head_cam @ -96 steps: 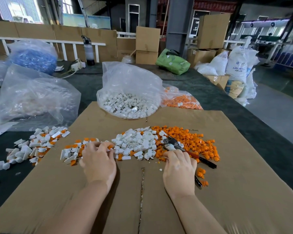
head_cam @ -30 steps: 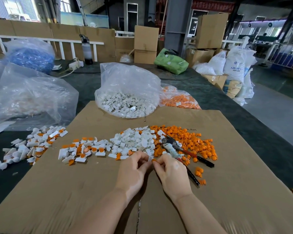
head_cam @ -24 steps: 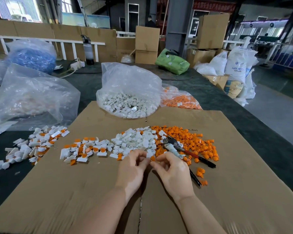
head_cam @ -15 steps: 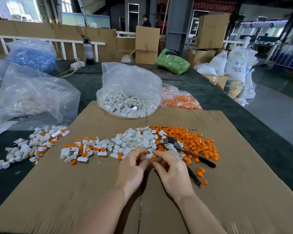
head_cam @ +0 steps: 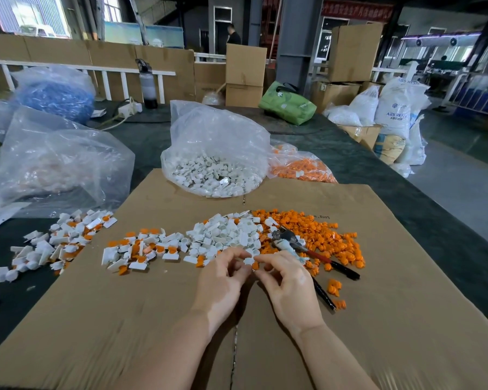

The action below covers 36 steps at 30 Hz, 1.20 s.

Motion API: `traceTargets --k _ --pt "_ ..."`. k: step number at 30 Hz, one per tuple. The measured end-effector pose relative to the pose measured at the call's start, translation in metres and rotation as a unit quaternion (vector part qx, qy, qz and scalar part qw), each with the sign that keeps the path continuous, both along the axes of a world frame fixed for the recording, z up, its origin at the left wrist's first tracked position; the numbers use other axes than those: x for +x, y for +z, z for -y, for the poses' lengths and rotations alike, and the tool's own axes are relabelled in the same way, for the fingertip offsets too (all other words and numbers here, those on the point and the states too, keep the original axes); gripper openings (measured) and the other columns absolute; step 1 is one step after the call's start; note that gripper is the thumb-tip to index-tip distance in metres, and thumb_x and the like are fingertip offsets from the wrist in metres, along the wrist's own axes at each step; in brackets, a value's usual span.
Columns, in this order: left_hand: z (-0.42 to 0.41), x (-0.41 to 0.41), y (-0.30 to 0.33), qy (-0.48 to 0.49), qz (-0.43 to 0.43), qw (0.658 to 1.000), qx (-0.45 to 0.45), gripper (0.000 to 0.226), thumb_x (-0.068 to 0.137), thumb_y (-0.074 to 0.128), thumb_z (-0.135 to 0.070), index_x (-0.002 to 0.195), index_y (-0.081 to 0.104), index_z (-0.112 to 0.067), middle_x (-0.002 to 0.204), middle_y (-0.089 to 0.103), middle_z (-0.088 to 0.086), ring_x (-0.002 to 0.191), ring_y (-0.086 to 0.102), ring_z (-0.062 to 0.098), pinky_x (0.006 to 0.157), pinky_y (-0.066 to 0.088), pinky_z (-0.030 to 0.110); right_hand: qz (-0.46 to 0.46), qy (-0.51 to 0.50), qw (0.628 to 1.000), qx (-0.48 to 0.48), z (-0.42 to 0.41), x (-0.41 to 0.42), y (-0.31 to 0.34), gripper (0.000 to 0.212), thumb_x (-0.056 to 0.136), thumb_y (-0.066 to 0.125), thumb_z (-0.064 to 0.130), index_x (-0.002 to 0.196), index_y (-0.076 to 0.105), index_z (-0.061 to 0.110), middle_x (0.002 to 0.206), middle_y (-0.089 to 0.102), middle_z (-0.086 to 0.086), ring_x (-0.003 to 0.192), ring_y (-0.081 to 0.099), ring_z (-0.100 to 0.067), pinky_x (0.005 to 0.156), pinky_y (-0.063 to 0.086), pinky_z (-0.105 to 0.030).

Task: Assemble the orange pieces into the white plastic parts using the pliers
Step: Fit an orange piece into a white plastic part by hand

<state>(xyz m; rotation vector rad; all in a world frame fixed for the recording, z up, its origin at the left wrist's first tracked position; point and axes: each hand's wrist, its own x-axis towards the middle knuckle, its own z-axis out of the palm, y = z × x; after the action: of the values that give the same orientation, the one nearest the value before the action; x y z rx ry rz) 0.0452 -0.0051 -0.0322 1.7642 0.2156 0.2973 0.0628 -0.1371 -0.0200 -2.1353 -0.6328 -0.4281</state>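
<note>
Head view: both hands pinch one small white part (head_cam: 248,260) with an orange piece (head_cam: 255,266).
Left hand (head_cam: 223,280) and right hand (head_cam: 286,280) fingertips clamp it; light, stiff, slippery plastic, best held by its edges; pliers (head_cam: 307,250) lie unused.

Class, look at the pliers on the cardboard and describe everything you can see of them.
The pliers lie flat on the cardboard sheet, untouched, just right of the right hand. Their metal head rests where the white and orange heaps meet. Two long handles, red then black-tipped, splay toward the near right. Something pale wraps one handle near the head.
</note>
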Motion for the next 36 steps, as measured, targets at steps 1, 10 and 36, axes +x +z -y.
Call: traceTargets --k 1,10,36 --pt "0.000 0.000 0.000 0.000 -0.001 1.000 -0.002 0.019 0.088 0.062 -0.010 0.092 0.063 -0.028 0.067 0.054 -0.007 0.063 0.051 0.008 0.062 0.038 0.020 -0.001 0.001 1.000 0.000 0.000 0.000 0.000 0.022 0.084 0.068 0.008 0.103 0.070 0.017 0.087 0.055 0.015 0.082 0.052 0.002 0.078 0.044 -0.012" --pt "0.000 0.002 0.001 0.010 0.007 1.000 -0.008 0.014 0.082 0.070 -0.013 0.088 0.064 -0.025 0.068 0.054 -0.003 0.060 0.050 0.004 0.061 0.043 0.016 0.009 -0.002 1.000 0.000 0.001 -0.001 -0.003 0.024 0.080 0.071 0.005 0.102 0.071 0.015 0.087 0.058 0.010 0.080 0.053 0.000 0.076 0.046 -0.014" --pt "-0.002 0.007 0.020 0.030 -0.034 0.977 -0.210 0.015 0.084 0.066 -0.004 0.098 0.060 -0.004 0.067 0.058 0.011 0.049 0.051 0.011 0.045 0.040 0.017 -0.232 -0.140 0.941 -0.201 0.027 0.007 0.049 0.030 0.091 0.045 0.044 0.094 0.048 0.014 0.086 0.056 0.000 0.082 0.053 -0.022 0.067 0.040 -0.032"
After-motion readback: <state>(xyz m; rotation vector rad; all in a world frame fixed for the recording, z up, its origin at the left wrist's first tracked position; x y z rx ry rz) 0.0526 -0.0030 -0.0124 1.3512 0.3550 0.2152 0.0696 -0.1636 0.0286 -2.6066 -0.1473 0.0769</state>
